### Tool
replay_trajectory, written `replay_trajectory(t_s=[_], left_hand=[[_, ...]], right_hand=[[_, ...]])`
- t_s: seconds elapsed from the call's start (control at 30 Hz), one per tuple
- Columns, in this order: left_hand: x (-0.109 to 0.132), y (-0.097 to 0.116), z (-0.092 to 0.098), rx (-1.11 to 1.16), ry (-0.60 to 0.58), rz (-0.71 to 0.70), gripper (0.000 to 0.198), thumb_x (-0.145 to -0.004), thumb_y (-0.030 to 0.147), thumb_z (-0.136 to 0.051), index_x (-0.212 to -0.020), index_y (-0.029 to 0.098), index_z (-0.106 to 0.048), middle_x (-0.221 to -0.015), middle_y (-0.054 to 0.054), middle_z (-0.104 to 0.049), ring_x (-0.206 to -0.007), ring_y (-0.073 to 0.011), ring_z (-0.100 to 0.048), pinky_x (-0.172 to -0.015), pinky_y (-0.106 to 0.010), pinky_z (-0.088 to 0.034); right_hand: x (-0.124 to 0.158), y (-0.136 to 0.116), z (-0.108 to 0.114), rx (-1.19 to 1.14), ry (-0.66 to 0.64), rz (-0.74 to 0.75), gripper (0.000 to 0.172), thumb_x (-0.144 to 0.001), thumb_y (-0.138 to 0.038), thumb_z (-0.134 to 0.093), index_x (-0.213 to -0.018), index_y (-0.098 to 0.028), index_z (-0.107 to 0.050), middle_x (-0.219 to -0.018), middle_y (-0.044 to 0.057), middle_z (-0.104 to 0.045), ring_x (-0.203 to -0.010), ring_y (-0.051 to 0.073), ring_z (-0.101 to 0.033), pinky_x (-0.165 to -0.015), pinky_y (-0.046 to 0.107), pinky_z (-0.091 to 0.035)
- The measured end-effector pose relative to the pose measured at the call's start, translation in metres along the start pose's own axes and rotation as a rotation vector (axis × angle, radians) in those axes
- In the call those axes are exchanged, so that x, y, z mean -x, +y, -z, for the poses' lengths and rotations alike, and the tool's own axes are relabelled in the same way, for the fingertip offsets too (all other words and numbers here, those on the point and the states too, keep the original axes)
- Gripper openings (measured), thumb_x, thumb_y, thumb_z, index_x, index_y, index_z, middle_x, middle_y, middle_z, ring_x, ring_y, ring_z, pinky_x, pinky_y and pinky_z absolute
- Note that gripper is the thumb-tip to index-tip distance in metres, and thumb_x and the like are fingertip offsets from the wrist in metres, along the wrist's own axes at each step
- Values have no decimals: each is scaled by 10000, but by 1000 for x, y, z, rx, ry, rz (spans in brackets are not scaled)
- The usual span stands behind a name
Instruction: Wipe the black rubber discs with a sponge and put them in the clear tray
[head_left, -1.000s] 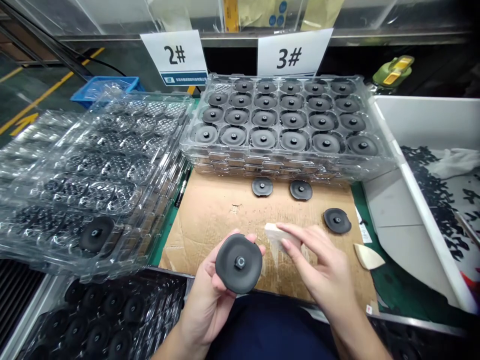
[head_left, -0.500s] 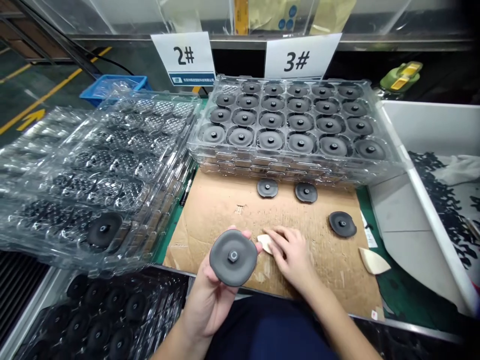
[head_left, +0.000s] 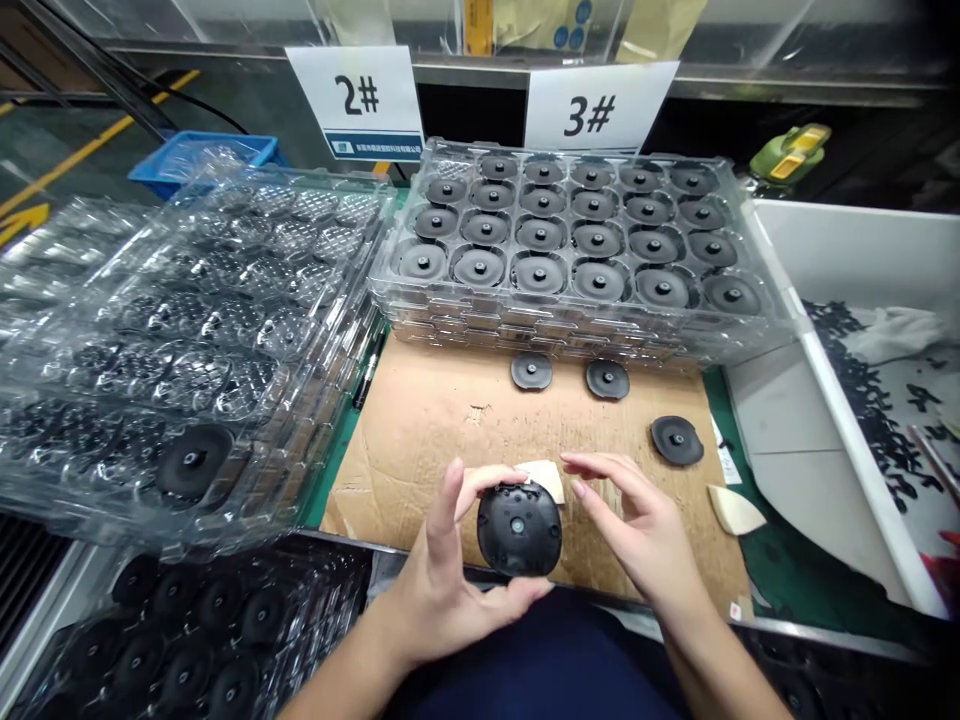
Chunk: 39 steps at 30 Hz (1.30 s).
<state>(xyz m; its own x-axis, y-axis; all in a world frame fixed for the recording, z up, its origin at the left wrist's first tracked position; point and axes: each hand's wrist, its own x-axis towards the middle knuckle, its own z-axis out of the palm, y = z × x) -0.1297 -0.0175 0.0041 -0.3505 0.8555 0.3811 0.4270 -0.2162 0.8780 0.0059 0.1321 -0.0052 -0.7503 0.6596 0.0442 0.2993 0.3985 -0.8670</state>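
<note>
Holding: black disc (head_left: 519, 528), pinched by its rim between the thumb and curled fingers of the left hand (head_left: 457, 585).
Disc position: raised over the near edge of the cardboard sheet (head_left: 420, 420), close in front of the body, hub side toward the camera.
Right hand (head_left: 637, 530): fingers spread and loose, gripping nothing, fingertips just beside the disc's upper right rim; contact with the rim impossible to tell.
White wedge (head_left: 544, 476): flat on the cardboard right behind the held disc, partly hidden by it, near the right index fingertip.
Second white wedge (head_left: 735, 510): at the cardboard's right edge, well apart from both hands.
Loose discs (head_left: 532, 371): three on the cardboard, two side by side just in front of the filled tray, one farther right.
Filled tray (head_left: 570, 322): top of a stack of clear trays behind the cardboard, a black disc in each pocket, below the "3#" sign (head_left: 596, 112).
Empty clear trays (head_left: 247, 300): stacked at left below the "2#" sign (head_left: 356, 100), with a single disc (head_left: 193, 462) in one near pocket.
White bin (head_left: 780, 400): at right, black scraps inside.
Lower trays (head_left: 187, 640): more black discs in clear pockets below the bench edge, at lower left.
</note>
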Motion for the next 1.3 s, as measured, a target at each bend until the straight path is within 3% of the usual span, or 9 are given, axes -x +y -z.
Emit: replay_trajectory(t_s=[0.17,0.43,0.57,0.73,0.87,0.97,1.17,1.23,1.3], left_hand=[[-4,3,4,-111,8,-23,1073,-672,88,-674,-1374,174,132,-1177,-152,-486,-1108,-203,-485,-948,-387,-405],[3,4,4,-103,13,13,1055,-670,130,-685,-1385,165,91,-1173,-149,-503,-1094,-212,-494,-944,-382,-403],[5,6,2,35,-18,164,1025,-690,246,-677,-1384,198,75,-1126,-114,-519,-1039,-217,-508,-923,-389,-390],[2,10,-4,287,-171,415,1028,-683,385,-666,-1375,247,81,-1049,-64,-549,-984,-222,-527,-954,-425,-323],[-3,11,-11,402,-267,524,1084,-628,398,-715,-1377,266,57,-1020,-59,-570,-983,-238,-546,-942,-424,-334],[-5,10,-17,371,-253,523,1088,-610,377,-735,-1378,264,28,-1039,-70,-579,-998,-249,-546,-948,-430,-330],[-18,10,-24,248,-241,420,1071,-613,305,-748,-1373,280,7,-1171,-90,-551,-1125,-247,-481,-1021,-418,-248],[-24,11,-25,197,-287,421,960,-571,307,-772,-1344,277,-203,-1152,-77,-569,-1092,-239,-500,-988,-384,-293],[-26,11,-25,156,-416,474,607,-540,349,-777,-1088,219,-550,-953,-50,-640,-885,-206,-568,-822,-310,-402]], right_hand=[[4,-18,4,-324,-55,-100,182,-809,-223,-588,-981,-269,-627,-924,15,-631,-837,143,-586,-767,271,-484],[8,-37,3,-459,-229,-85,219,-810,-178,-593,-973,-319,-628,-843,-27,-625,-812,104,-561,-770,226,-447],[5,-40,5,-473,-385,-167,153,-770,-221,-643,-912,-273,-668,-820,-11,-638,-766,117,-571,-725,240,-455],[-3,-39,13,-636,-591,-320,145,-714,-256,-693,-856,-232,-686,-748,-10,-672,-701,122,-602,-661,236,-469],[-4,-33,20,-792,-705,-407,95,-689,-234,-705,-766,-194,-665,-734,-10,-670,-698,119,-626,-670,236,-489],[1,-25,23,-846,-668,-439,59,-695,-186,-697,-712,-188,-640,-729,-30,-662,-703,91,-627,-669,194,-482],[12,-9,26,-881,-471,-493,110,-647,-196,-739,-714,-200,-651,-703,-30,-667,-669,85,-632,-645,174,-492],[12,-2,27,-835,-424,-470,124,-643,-234,-742,-712,-195,-646,-702,-17,-665,-664,101,-631,-623,185,-493],[12,8,30,-713,-379,-419,121,-696,-297,-694,-747,-197,-648,-632,-15,-642,-595,108,-611,-567,196,-484]])
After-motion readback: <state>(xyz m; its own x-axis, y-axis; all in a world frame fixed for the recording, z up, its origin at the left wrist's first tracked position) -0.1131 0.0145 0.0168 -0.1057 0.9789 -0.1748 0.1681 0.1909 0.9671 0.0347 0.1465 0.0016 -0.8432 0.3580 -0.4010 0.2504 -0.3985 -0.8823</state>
